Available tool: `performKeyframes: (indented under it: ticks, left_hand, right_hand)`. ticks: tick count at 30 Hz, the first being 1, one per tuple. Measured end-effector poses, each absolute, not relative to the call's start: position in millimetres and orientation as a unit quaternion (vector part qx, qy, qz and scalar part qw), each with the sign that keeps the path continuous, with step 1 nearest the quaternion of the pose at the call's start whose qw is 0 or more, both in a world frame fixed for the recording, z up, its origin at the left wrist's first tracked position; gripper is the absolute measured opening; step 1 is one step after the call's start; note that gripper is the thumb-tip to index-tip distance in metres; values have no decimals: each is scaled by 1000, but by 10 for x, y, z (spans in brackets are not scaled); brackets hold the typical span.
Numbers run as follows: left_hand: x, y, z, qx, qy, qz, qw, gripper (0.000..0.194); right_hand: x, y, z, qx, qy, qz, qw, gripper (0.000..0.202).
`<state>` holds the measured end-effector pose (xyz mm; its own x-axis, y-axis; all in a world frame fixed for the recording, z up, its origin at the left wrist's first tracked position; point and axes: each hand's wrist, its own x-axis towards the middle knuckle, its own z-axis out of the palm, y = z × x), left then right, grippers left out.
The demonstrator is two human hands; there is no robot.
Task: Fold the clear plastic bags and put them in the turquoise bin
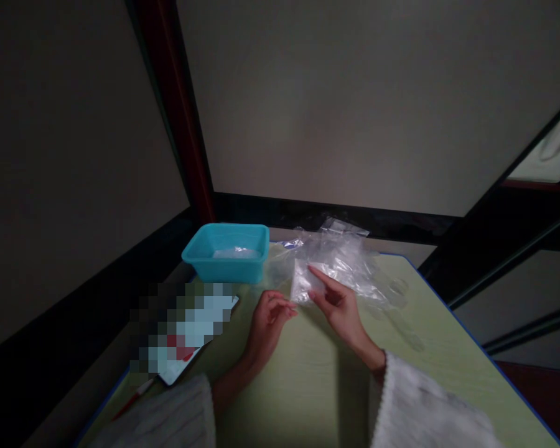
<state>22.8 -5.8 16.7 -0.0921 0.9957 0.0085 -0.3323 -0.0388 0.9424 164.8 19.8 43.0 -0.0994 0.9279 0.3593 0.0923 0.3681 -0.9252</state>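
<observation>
White, shiny film makes up the small flat packet (301,283) at my right hand (310,281), lying just beyond and to the left of my palm, over the near side of a heap of clear plastic bags (350,252). My index finger and thumb reach onto its face with a gap between them, so that hand is part open; whether I have a grip on it, I can't tell. My left hand (295,309) is loosely half-curled by the packet's near left corner (touching or only close, I can't say), with nothing clearly in it.

The packet's left edge points almost straight away from me. It looks squarish, but my fingers cover some of it, so its long axis is unclear. Its surface is creased and glossy, while the bags are thin, crinkled and see-through.

Left of the bags sits a smooth turquoise plastic tub (228,271), rectangular with rounded corners. Nearer me are a flat, partly blurred slab (198,342) and a red and white stick (133,399), on a pale green table (308,386) edged in blue. My sleeves (429,410) are pale and textured.
</observation>
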Motion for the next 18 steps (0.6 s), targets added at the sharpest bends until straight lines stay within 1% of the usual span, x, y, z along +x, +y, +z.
performKeyframes:
  ticks: [5,9,13,18]
  left_hand:
    - [134,84,143,339,436,640,534,29]
    - [62,172,134,293,435,670,525,32]
    - [-23,268,133,242,428,698,520,38]
    - [-166,397,120,195,421,719,517,41]
  right_hand:
    - [1348,430,878,-366,-686,407,479,43]
    - [1140,614,1204,-347,-769,381,378,47]
    - [917,825,1285,-340,-799,327,373,49]
    - [728,1053,1142,-363,-794,301,383,52]
